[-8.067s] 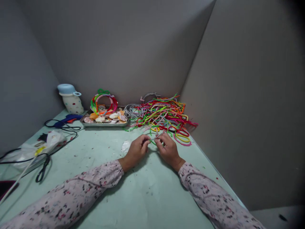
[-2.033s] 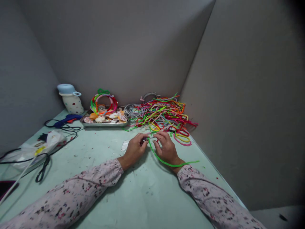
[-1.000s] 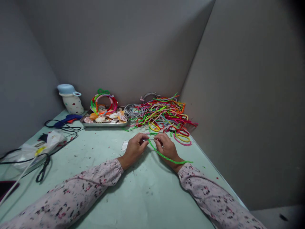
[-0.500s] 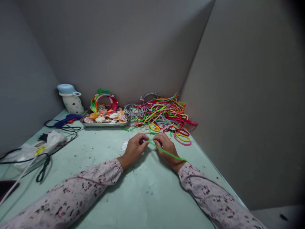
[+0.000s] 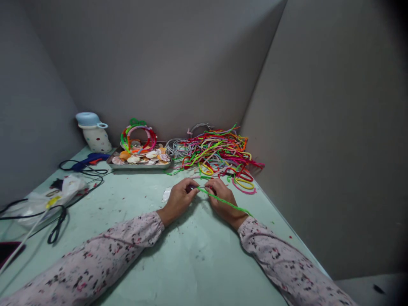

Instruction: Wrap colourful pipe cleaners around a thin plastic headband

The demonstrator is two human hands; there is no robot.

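Over the middle of the table, my left hand [image 5: 180, 197] and my right hand [image 5: 224, 201] face each other, fingertips close together. Both pinch a thin wire hoop [image 5: 205, 177]; its far side, wrapped in green and pale fuzzy strands, shows just beyond my fingers. A short grey stretch of it is bare between my fingertips. A green pipe cleaner [image 5: 228, 205] starts at my left fingertips, where that hand grips it, and its loose length trails across the back of my right hand to the wrist. My fingers hide exactly how it joins the hoop.
A metal tray [image 5: 140, 168] of seashells [image 5: 151, 155] stands at the back, with colourful wrapped hoops [image 5: 154, 138] on top. Right of it lie grey wire coils [image 5: 178, 148] and heaped pipe cleaners [image 5: 219, 146]. At left are a bottle [image 5: 95, 138], blue glue gun [image 5: 86, 162], cables and plastic bag [image 5: 72, 187].
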